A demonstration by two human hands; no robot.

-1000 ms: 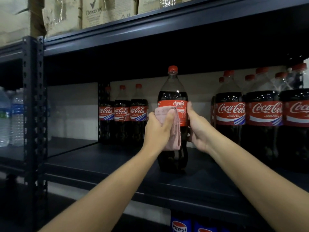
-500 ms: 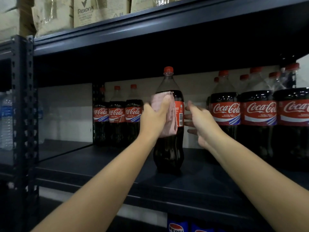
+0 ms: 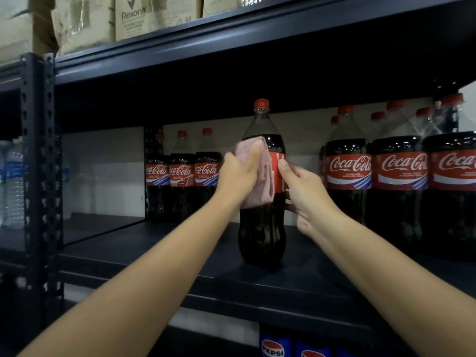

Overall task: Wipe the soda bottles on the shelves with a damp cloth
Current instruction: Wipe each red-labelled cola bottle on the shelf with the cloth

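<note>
A tall cola bottle with a red cap stands upright near the front of the dark shelf. My left hand presses a pink cloth flat against the bottle's left side, over the label and shoulder. My right hand grips the bottle's right side at label height, thumb on the red label. Three more cola bottles stand at the back left, and a row of large ones stands to the right.
Cardboard boxes sit on the shelf above. Water bottles fill the neighbouring bay on the left, behind the perforated metal upright. Blue Pepsi bottles show on the shelf below.
The cloth has slid up the bottle from the label toward the shoulder. My right hand let go briefly with fingers spread, then closed on the bottle's side again.
</note>
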